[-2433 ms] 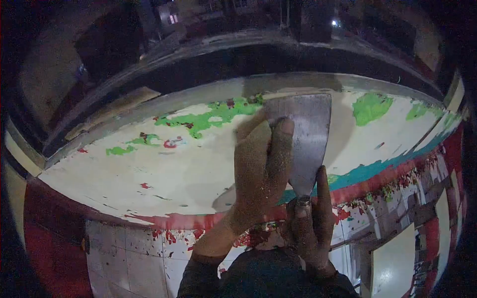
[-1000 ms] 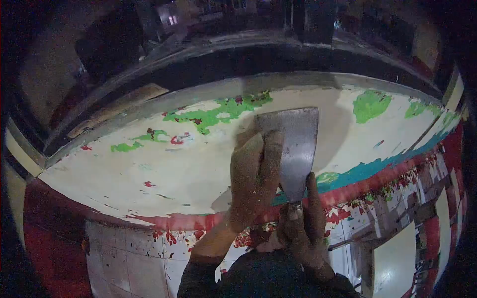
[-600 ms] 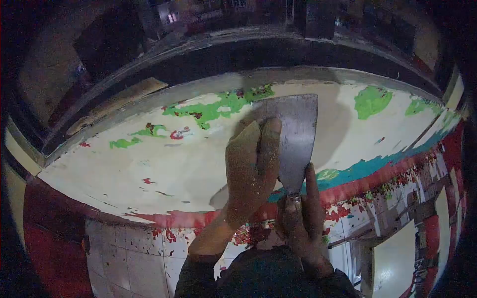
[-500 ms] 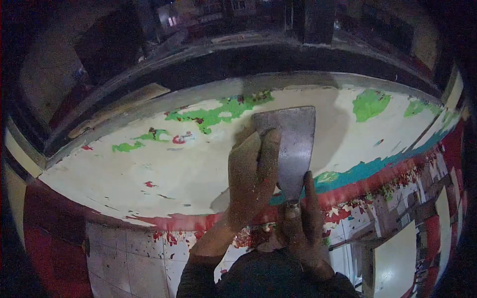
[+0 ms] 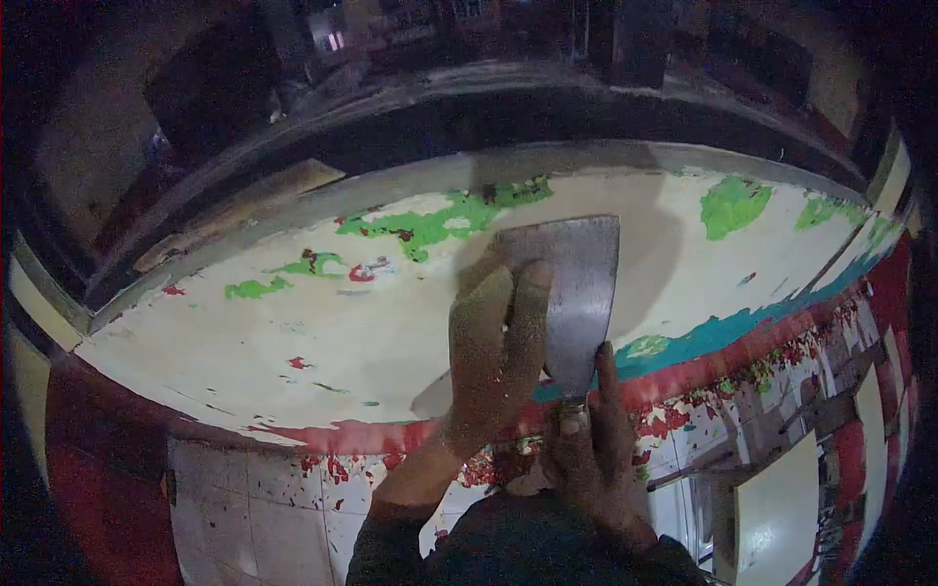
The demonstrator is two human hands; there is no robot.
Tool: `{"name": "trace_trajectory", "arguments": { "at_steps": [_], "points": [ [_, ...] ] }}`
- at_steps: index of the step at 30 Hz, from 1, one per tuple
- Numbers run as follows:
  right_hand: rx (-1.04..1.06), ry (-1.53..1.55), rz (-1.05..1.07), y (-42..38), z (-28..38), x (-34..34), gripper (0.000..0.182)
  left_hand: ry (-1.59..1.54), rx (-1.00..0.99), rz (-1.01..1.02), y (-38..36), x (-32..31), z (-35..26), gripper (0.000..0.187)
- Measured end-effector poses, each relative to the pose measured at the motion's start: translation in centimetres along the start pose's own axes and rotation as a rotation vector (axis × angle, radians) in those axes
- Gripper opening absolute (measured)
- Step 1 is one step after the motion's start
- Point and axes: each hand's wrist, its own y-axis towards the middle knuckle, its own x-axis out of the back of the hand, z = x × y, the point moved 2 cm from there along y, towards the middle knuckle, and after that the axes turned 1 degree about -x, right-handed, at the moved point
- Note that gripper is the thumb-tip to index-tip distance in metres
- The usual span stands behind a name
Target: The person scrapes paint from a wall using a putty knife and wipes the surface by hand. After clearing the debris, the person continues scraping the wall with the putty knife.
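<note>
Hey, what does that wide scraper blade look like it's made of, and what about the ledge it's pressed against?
Scraper blade: likely steel, with a dull grey sheen, thin and flat. Ledge: looks like cement or plaster under cream paint, with green and red flakes showing old coats. Its base material can't be told for sure.

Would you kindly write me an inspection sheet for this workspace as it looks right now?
Surface: cream ledge with patches of green paint, red flecks, and a teal and red front edge.
Job's things: metal scraper, blade flat on the ledge.
Clutter: red paint chips on the tiled face below.
Hands: left hand presses fingers on the blade; right hand grips the handle.
Cables: nothing seen.
Surroundings: dark; tiled wall below the ledge.
</note>
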Motion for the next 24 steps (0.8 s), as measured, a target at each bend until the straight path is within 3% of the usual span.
{"name": "trace_trajectory", "arguments": {
  "at_steps": [3,6,9,12,15,17,19,22,24],
  "points": [
    [-0.009,-0.028,-0.029,0.3,0.0,-0.2,0.054,-0.121,-0.138,-0.101,1.3,0.0,-0.5,0.026],
    [-0.040,0.014,-0.047,-0.1,0.3,-0.6,0.055,-0.046,0.033,0.030,0.4,0.4,-0.1,0.027],
    [-0.062,0.031,-0.059,-0.2,0.4,-0.9,0.055,0.159,-0.280,-0.067,0.7,0.3,1.1,0.025],
    [-0.014,-0.009,-0.084,0.2,0.6,-1.3,0.056,0.040,-0.226,-0.078,1.0,0.4,0.3,0.024],
    [-0.032,0.048,-0.093,-0.3,0.5,-1.7,0.056,0.013,-0.140,0.048,0.4,0.6,0.5,0.023],
    [0.007,0.026,-0.112,0.3,0.2,-2.0,0.056,0.201,-0.417,-0.108,1.2,0.5,0.4,0.019],
    [-0.030,0.075,-0.127,0.3,0.7,-2.2,0.056,0.236,-0.442,-0.137,1.1,0.5,0.4,0.018],
    [-0.089,0.115,-0.111,-0.4,0.6,-2.0,0.057,0.110,-0.196,-0.007,0.6,0.8,0.1,0.020],
    [-0.066,0.100,-0.104,0.0,0.6,-2.0,0.057,0.109,-0.201,-0.004,0.9,0.8,0.0,0.019]
  ]
}}
